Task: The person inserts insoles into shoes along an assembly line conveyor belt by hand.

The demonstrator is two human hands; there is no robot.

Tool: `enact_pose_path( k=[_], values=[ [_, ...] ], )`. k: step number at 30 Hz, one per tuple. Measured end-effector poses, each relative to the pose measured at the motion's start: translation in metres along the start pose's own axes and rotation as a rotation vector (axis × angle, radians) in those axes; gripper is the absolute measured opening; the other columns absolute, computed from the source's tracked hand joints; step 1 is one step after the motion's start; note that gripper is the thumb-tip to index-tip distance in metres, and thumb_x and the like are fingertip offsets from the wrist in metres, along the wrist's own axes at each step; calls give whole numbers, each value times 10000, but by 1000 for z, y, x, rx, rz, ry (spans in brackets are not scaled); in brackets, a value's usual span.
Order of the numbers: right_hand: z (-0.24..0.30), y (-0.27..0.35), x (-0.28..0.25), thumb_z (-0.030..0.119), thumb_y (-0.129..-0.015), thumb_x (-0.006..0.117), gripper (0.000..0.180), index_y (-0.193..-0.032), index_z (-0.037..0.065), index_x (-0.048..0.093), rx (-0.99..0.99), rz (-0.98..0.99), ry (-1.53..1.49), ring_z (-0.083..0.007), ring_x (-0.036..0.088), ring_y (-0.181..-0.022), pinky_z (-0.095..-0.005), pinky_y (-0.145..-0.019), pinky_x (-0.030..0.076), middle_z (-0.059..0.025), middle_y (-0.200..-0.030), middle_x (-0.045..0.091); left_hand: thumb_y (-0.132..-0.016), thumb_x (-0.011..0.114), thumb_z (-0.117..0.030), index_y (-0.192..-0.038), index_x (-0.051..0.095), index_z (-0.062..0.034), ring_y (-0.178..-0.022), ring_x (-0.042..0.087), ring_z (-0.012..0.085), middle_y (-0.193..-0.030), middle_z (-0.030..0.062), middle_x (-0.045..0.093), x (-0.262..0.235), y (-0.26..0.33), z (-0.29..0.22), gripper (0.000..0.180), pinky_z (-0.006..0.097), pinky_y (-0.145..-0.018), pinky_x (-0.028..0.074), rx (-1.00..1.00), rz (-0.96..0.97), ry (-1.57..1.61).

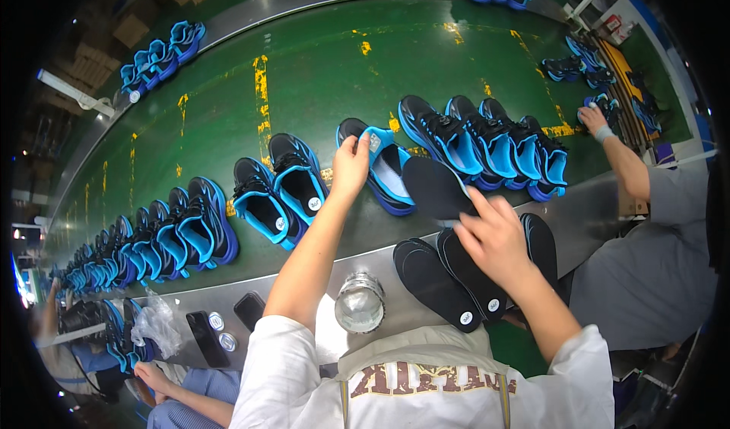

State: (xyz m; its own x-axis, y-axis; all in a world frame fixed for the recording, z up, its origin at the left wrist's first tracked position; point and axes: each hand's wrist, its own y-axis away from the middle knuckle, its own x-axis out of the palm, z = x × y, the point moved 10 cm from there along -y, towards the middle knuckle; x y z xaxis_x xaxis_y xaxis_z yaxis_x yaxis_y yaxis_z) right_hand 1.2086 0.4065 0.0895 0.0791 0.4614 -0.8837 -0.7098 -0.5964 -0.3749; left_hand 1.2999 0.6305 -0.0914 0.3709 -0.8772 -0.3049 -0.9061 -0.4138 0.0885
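My left hand [352, 164] is closed on the tongue of a black-and-blue sneaker [390, 172], whose pale inside shows. A black insole [435, 189] is pinched in my right hand [494, 235], tilted just right of that sneaker's opening; the fingers are slightly blurred. Below the right hand, more black insoles [427, 277] lie on the metal ledge, some with round white stickers at the heel. To the left of my left hand stands a pair of sneakers [298, 178] with round stickers inside. Several more sneakers [456, 144] stand close together on the right.
A green belt [319, 72] with worn yellow marks runs behind the metal ledge [380, 258]. A glass jar [360, 304], phones [207, 339] and a plastic bag [157, 326] lie along the ledge. Sneakers [182, 227] line the left. Co-workers' hands [591, 117] show at right and lower left.
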Motion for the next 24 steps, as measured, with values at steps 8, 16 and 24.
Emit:
enact_pose_path(
  k=[8,16,24],
  values=[
    [-30,-55,180,102,-712,525,138,-764,30,631,36,461,196,-268,539,-914,-364,-766,447,-138,-971,582,-869,515,-286,-795,545,24,-519,399,61,-548,10,477,3,10,-13,320,246,-454,317,-12,10,38],
    [-15,-64,152,262,-773,568,229,-870,54,569,-45,198,104,-351,506,-955,-403,-828,433,-230,-1095,457,-828,552,-318,-902,566,26,-527,512,124,-566,82,546,-3,8,-4,352,290,-511,405,-26,15,98],
    [-29,-60,180,159,-694,569,143,-700,24,615,-63,709,-5,-323,532,-829,-407,-712,467,-179,-852,550,-869,534,-276,-745,509,16,-578,360,52,-573,-11,422,-11,10,-5,319,240,-488,314,-7,47,115]
  ],
)
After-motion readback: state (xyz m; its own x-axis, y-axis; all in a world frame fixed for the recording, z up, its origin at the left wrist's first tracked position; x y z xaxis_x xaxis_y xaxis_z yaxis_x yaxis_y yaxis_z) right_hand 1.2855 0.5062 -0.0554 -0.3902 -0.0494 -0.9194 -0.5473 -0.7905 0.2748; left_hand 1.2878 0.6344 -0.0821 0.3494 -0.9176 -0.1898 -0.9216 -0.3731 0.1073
